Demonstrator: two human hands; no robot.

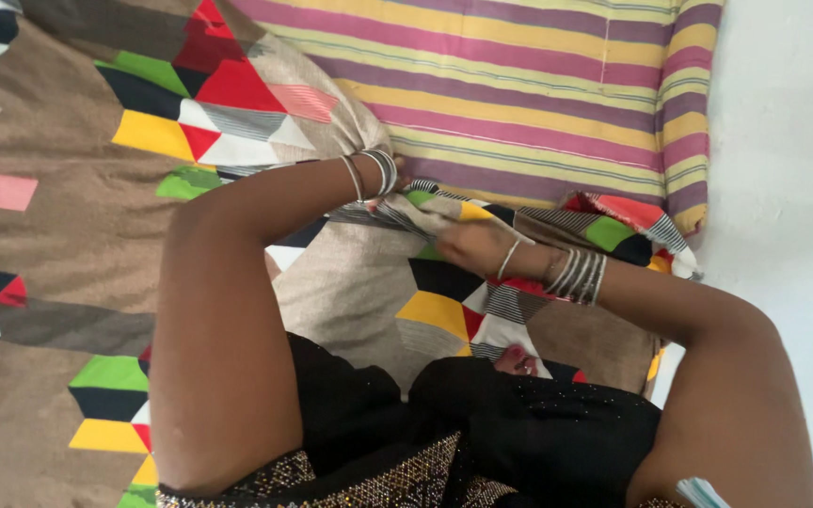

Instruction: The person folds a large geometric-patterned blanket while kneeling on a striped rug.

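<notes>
I see my 2 hands meeting on a folded edge of brown cloth with bright geometric patches (444, 212). The right hand (477, 246) pinches it closed; the left hand (405, 193) is mostly buried, grip unclear. The fold runs rightward toward a striped mattress (519, 85).

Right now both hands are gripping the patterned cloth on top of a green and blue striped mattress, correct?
Not quite. The head view shows the left hand and right hand gripping the patterned cloth, but the striped mattress is yellow, pink and purple, not green and blue.
</notes>
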